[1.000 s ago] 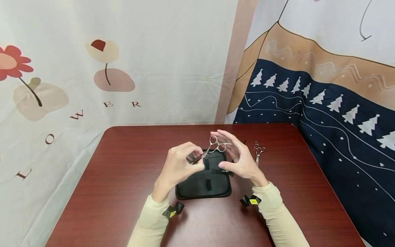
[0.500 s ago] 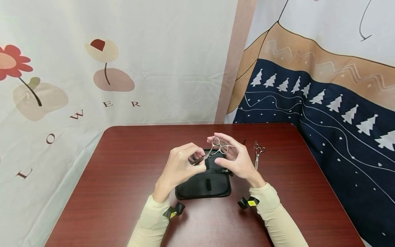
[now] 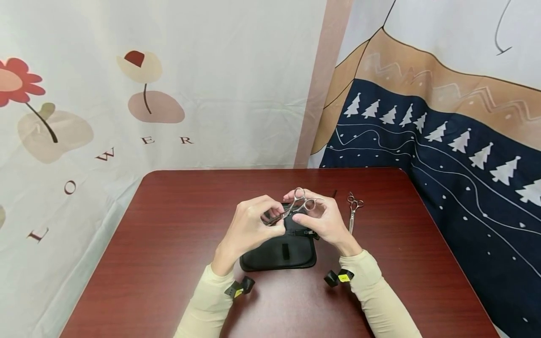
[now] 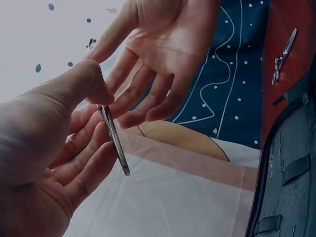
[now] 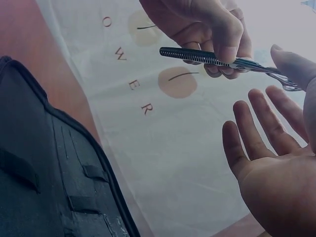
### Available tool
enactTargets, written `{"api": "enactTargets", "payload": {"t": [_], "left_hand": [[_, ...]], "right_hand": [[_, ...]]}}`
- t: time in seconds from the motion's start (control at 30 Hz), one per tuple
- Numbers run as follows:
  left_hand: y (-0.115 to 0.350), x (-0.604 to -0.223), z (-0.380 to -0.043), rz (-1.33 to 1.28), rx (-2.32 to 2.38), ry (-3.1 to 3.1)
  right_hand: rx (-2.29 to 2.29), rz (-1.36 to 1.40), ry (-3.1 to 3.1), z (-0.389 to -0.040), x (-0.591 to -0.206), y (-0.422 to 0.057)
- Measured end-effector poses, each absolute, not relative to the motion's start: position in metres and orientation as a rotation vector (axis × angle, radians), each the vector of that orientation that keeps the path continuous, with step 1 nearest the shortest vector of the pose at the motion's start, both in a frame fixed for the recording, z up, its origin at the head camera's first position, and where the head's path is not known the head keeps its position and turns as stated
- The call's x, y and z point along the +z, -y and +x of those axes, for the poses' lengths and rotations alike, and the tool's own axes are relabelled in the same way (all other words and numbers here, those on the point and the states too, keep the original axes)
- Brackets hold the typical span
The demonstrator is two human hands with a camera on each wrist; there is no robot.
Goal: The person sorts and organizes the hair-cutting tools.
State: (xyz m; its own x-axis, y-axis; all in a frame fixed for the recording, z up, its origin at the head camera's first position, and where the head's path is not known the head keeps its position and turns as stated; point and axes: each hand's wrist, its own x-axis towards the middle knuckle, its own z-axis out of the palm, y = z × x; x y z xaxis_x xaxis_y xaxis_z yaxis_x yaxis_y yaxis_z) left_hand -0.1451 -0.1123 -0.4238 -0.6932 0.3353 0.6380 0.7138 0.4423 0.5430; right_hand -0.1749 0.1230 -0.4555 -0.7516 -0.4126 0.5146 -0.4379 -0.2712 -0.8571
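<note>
In the head view my left hand [image 3: 252, 219] pinches a pair of silver thinning scissors [image 3: 288, 212] near the blades, thumb against fingers. Their finger rings point up and to the right. The right wrist view shows the comb-toothed blade [image 5: 190, 55] sticking out past the left fingertips. My right hand [image 3: 324, 219] is held around the ring end, fingers extended and thumb apart, with no grip on the rings. Below both hands a black case [image 3: 270, 257] lies unfolded on the table; elastic loops [image 5: 84, 204] show inside it. The hands hide part of its far half.
A second pair of silver scissors [image 3: 352, 217] lies on the table right of the case, beyond my right hand. A thin dark piece [image 3: 335, 193] shows behind that hand. Printed curtains hang behind the reddish-brown table [image 3: 177, 202].
My right hand has moved slightly left and down, closer to the left hand. The scissors' ring end has tilted lower and to the right, still in the left hand's pinch.
</note>
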Motion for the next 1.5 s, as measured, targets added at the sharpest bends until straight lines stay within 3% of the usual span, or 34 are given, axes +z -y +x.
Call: {"api": "enactTargets", "payload": {"t": [0.53, 1.5], "left_hand": [[0.11, -0.4249, -0.1466, -0.887, -1.214, 2.247], [0.1056, -0.4249, -0.1457, -0.915, -1.271, 2.237]], "right_hand": [[2.266, 0.955, 1.943, -0.173, -0.4577, -0.1226], [2.364, 1.001, 1.825, -0.1741, -0.4611, -0.1247]]}}
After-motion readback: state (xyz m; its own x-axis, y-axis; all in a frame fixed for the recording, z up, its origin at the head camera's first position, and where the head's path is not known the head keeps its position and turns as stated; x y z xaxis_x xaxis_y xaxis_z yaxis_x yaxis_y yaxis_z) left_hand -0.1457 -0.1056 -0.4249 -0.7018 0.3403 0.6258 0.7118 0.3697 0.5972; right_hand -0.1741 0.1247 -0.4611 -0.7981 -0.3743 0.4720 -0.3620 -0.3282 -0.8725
